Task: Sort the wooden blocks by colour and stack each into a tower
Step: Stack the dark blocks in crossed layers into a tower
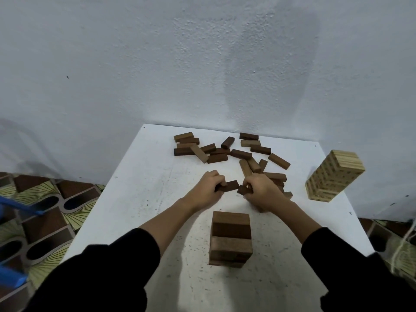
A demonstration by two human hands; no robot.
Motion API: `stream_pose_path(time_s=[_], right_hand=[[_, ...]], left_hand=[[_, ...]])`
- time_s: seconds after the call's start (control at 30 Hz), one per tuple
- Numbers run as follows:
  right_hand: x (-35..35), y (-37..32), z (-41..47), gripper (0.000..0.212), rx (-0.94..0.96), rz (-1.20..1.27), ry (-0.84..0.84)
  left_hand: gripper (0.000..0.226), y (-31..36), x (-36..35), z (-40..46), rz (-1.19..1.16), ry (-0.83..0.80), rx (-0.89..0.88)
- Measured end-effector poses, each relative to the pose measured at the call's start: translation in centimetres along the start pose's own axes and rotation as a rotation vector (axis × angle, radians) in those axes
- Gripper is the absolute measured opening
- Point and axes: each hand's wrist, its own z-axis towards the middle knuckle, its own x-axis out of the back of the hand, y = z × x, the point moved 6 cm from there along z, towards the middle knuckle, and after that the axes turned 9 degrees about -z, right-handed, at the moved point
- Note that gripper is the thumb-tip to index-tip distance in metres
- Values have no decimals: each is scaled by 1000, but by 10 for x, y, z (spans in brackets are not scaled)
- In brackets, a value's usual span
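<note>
A short tower of brown blocks (230, 238) stands on the white table (139, 199) close to me. Beyond it, my left hand (207, 190) grips a dark brown block (230, 185) by its near end. My right hand (261, 190) pinches another dark brown block (242, 189) just to the right of it. Several loose brown and tan blocks (225, 152) lie scattered across the far half of the table. A tall tower of pale blocks (333, 176) stands at the table's right edge.
A pale wall rises directly behind the table. Patterned floor tiles show on both sides, with a blue object (20, 208) at the left. A rope-like cord (405, 242) hangs at the far right.
</note>
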Motion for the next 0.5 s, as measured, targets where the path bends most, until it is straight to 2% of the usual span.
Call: stream_pose_path(time_s=[0.07, 0.13, 0.2, 0.23, 0.4, 0.5], right_hand=[[2, -1, 6, 36, -53, 88, 81], [5, 0, 10, 33, -107, 296, 140], [9, 4, 9, 25, -140, 548, 124], [12, 7, 6, 21, -122, 594, 99], [22, 18, -13, 20, 113, 160, -120], [15, 30, -22, 31, 152, -83, -174]], left_hand=[[11, -2, 2, -3, -14, 22, 24], [20, -6, 4, -8, -63, 55, 64], [27, -11, 6, -12, -125, 86, 114], [29, -13, 6, -13, -149, 99, 131], [21, -2, 7, -11, -177, 76, 28], [53, 6, -3, -4, -55, -75, -67]])
